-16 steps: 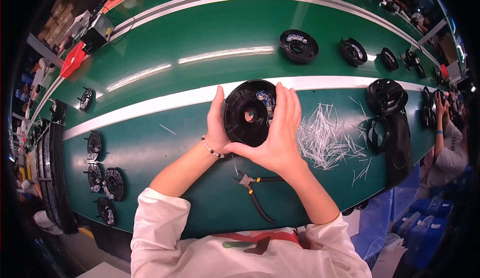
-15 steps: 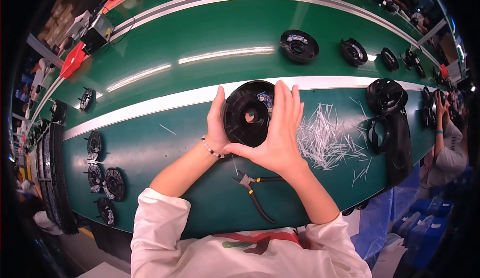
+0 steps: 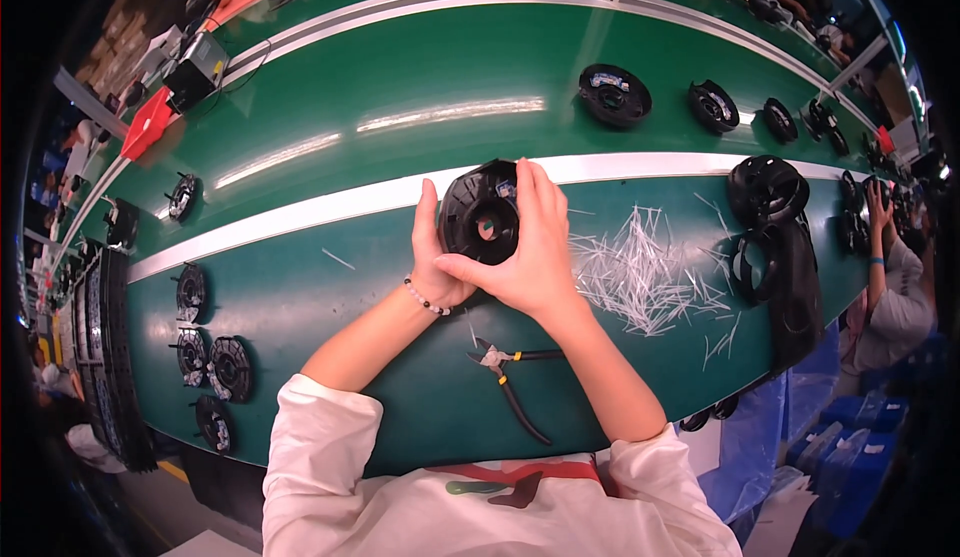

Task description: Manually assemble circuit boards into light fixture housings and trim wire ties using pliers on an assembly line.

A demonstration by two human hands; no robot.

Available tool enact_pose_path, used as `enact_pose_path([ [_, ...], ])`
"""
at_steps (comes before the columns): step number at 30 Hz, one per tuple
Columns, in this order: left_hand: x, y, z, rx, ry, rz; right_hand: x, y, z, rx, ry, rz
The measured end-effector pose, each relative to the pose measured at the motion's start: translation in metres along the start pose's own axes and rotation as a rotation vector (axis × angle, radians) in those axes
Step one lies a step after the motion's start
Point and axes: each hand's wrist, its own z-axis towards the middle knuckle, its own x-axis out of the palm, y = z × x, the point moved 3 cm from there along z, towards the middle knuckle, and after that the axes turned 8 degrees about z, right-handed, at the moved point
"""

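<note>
A round black plastic housing (image 3: 462,219) is held up between my two hands above the near bench, with a small blue circuit board and a central hole showing. Around its left side curves my left hand (image 3: 430,262), a beaded bracelet on the wrist. My right hand (image 3: 537,247) grips the right side, its fingers along the rim and the thumb reaching across the lower front. Below, the diagonal cutting pliers (image 3: 497,359) with black and yellow handles lie on the bench, partly behind my right forearm. Cut white strips (image 3: 645,277) are heaped right of my hand.
Several round black parts (image 3: 230,369) lie at the bench's left, beside a stack of black trays (image 3: 95,357). Black housings (image 3: 768,192) crowd the right side. More black parts (image 3: 615,95) sit on the green belt beyond the pale rail (image 3: 620,167). A co-worker's arm (image 3: 877,247) is far right.
My right hand and the housing have shifted slightly left, and the housing has turned, showing more edge-on. On the belt beyond, the black parts have moved right.
</note>
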Motion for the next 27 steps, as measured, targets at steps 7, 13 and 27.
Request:
enact_pose_path([
  [7, -0.017, 0.014, -0.002, -0.046, -0.06, 0.114, 0.019, -0.012, -0.027, 0.171, -0.142, 0.054],
  [13, 0.0, 0.012, 0.005, 0.055, -0.055, 0.177, 0.004, -0.022, -0.025, 0.054, -0.221, 0.059],
  [27, -0.104, -0.051, 0.137, 0.204, -0.496, 0.113, -0.258, -0.144, -0.123, 0.258, -0.455, -0.733],
])
